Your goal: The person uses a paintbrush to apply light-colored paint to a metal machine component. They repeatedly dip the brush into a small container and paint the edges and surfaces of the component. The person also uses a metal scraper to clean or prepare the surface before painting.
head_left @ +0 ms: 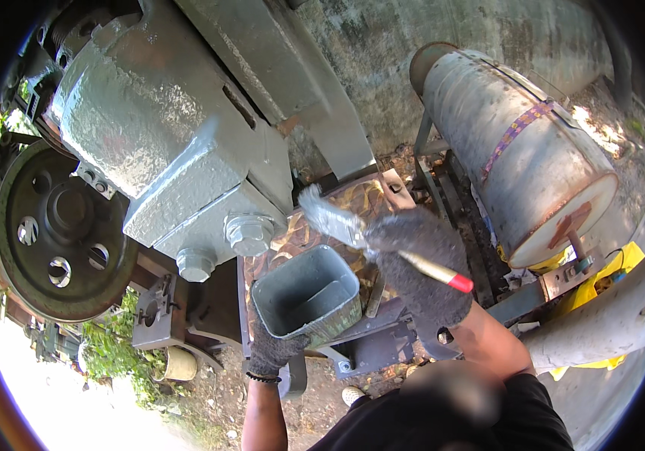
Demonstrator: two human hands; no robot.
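Observation:
My right hand (424, 263), in a dark grey knit glove, is closed round a paintbrush (337, 219). Grey paint coats its bristles, which point up and left; the wooden handle with a red end slants down to the right. In my gloved left hand (276, 349) is a rectangular tub (345, 312), gripped at its lower left side. Grey paint lines the inside of the tub. Just beyond the hands stands a large machine body (164, 143) in glossy grey paint, with two big hex bolts (249, 233) low on its front. The brush is apart from the machine.
A spoked, dark green wheel (66, 225) stands at the left. At the right lies a rusty white cylinder tank (503, 143) on a metal frame, with yellow sheeting (608, 274) below it. A patterned plate (371, 195) lies behind the tub. A plant pot (180, 364) stands lower left.

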